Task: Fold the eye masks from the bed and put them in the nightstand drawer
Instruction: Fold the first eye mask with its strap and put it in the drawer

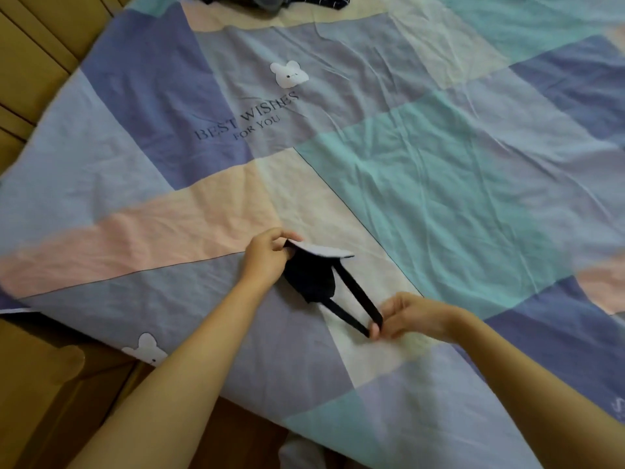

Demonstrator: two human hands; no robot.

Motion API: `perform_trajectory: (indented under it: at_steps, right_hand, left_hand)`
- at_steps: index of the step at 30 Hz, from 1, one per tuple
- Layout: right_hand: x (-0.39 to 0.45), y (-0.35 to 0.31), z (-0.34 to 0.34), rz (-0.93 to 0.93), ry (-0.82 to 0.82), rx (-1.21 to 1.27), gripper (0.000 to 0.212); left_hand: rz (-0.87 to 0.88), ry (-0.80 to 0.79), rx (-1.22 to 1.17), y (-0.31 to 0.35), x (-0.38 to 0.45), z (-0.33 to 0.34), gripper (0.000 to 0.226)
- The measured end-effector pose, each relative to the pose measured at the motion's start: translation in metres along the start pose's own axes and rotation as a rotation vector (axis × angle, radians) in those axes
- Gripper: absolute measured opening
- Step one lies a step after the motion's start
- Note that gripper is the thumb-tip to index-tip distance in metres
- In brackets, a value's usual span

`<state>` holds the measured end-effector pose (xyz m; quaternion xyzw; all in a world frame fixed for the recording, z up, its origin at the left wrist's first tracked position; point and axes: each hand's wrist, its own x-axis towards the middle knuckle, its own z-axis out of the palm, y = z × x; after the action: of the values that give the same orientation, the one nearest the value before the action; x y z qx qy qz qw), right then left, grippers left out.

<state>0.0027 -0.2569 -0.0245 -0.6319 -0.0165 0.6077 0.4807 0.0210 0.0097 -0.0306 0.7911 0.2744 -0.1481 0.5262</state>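
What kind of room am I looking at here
Most likely a bedroom. A patchwork bedsheet printed with bears and "Best wishes for you" covers a bed, two hands, left and right, fold an eye mask on it, and dark clothes lie at its far edge.

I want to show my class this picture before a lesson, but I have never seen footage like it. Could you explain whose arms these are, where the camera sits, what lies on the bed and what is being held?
There is no machine here. A person wears a camera on the head, so you look down on their own bare arms. They lean over a bed sheet of coloured patches. The left hand pinches one end of a dark eye mask. The right hand pinches the end of its black strap, pulled out long. Some dark cloth lies at the far edge, too cut off to identify.
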Motion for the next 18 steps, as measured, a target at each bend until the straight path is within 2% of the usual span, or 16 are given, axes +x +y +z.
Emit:
perform_trajectory:
  at_steps: [2,4,7,8,9,11,13,15,18]
  right_hand:
    - [-0.010,0.013,-0.013,0.088,-0.008,0.007,0.023]
    - [-0.013,0.012,-0.020,0.092,0.116,0.039,0.025]
    - [-0.004,-0.007,-0.020,-0.016,0.605,0.150,0.022]
    - [0.000,-0.015,-0.017,-0.067,0.700,0.205,0.023]
    - [0.006,-0.022,-0.014,-0.105,0.721,0.243,0.028]
    - [0.016,-0.032,-0.004,-0.133,0.661,0.254,0.046]
    - [0.026,-0.038,0.004,-0.144,0.637,0.245,0.058]
    - [0.031,-0.042,0.008,-0.189,0.658,0.283,0.050]
    - [0.032,-0.046,0.014,-0.280,0.711,0.373,0.023]
  left_hand:
    - [-0.030,-0.025,-0.171,0.003,-0.001,0.003,0.046]
    - [-0.010,-0.042,-0.216,0.006,-0.004,0.009,0.051]
    - [0.040,-0.060,-0.197,0.011,-0.013,0.015,0.047]
    - [0.048,-0.087,-0.202,0.014,-0.016,0.016,0.046]
    - [0.057,-0.129,-0.220,0.017,-0.019,0.018,0.048]
    - [0.075,-0.221,-0.274,0.020,-0.022,0.023,0.054]
    - [0.057,-0.270,-0.318,0.022,-0.023,0.025,0.051]
    - [0.002,-0.267,-0.380,0.025,-0.024,0.026,0.043]
    - [-0.101,-0.242,-0.553,0.027,-0.028,0.032,0.029]
